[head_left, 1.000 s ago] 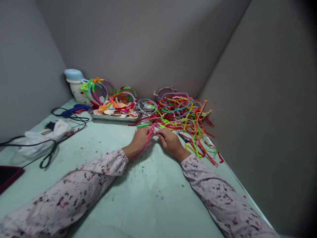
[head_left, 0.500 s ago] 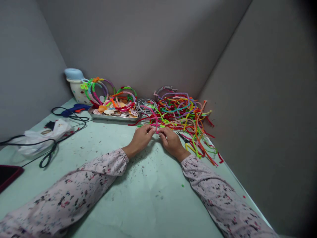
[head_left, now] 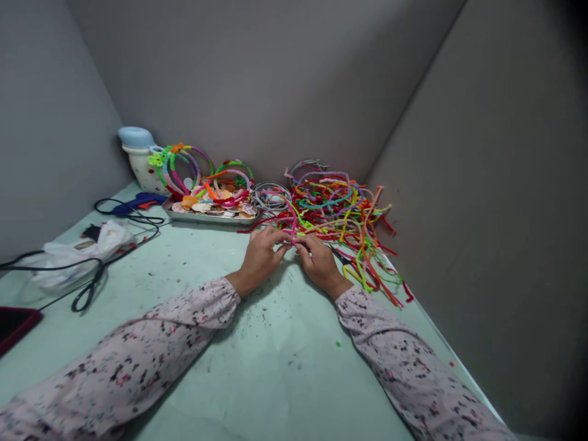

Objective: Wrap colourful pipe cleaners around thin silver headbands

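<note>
A bright pink pipe cleaner [head_left: 294, 215] rises from between my fingertips and curves over to the left at its top. My left hand [head_left: 264, 254] pinches its lower end from the left, thumb and forefinger close together. From the other side my right hand [head_left: 318, 260] grips the same end, its fingertips almost touching those of the left. The small part between the fingers is mostly hidden. Just beyond the hands lies a tangled pile of coloured pipe cleaners [head_left: 331, 202]. Scissors with yellow and red handles [head_left: 351, 269] lie beside my right hand, partly under the pile.
A metal tray [head_left: 209, 218] holds shell-like discs and fuzzy headbands [head_left: 177, 168]. Behind it stands a bottle with a blue lid [head_left: 136, 138]. Coiled grey wire [head_left: 272, 195] lies beside the tray. At left are a blue tool [head_left: 138, 202], black cable [head_left: 97, 282], plastic bag [head_left: 68, 260] and dark red-edged device [head_left: 18, 324].
My left fingers have shifted slightly up and right, the forefinger now stretched further over the pink pipe cleaner. Its upright part has moved a little to the right. My right hand has barely moved.
</note>
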`<control>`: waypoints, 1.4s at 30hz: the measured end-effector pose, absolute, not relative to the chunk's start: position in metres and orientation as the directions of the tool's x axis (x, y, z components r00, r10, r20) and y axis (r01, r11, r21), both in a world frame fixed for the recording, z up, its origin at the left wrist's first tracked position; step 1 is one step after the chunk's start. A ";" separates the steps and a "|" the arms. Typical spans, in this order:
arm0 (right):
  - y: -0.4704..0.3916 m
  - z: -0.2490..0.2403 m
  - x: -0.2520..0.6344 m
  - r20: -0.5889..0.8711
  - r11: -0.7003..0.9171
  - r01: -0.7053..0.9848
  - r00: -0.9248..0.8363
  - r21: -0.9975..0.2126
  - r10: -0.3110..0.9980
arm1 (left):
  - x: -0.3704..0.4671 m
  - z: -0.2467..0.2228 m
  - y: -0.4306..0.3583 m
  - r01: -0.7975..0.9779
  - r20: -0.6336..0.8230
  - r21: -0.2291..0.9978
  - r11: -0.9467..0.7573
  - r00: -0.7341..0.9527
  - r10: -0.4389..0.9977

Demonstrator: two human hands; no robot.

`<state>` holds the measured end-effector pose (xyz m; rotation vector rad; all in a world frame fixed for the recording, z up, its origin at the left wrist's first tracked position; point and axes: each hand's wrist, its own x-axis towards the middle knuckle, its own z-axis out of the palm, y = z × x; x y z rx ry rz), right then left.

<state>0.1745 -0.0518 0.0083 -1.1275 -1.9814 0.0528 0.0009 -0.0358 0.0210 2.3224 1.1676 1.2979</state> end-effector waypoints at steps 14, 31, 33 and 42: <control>-0.052 0.009 0.174 0.644 0.603 0.686 -0.251 -0.408 0.722 | 0.001 0.023 -0.037 0.536 0.639 0.517 -0.667 0.277 0.718; -0.052 0.007 0.175 0.647 0.601 0.700 -0.260 -0.386 0.717 | 0.000 0.021 -0.035 0.544 0.634 0.508 -0.668 0.289 0.717; -0.052 0.006 0.175 0.644 0.600 0.701 -0.261 -0.386 0.719 | 0.000 0.021 -0.035 0.542 0.641 0.503 -0.673 0.289 0.711; -0.051 0.006 0.175 0.644 0.600 0.701 -0.261 -0.385 0.719 | -0.001 0.021 -0.036 0.544 0.660 0.484 -0.685 0.287 0.694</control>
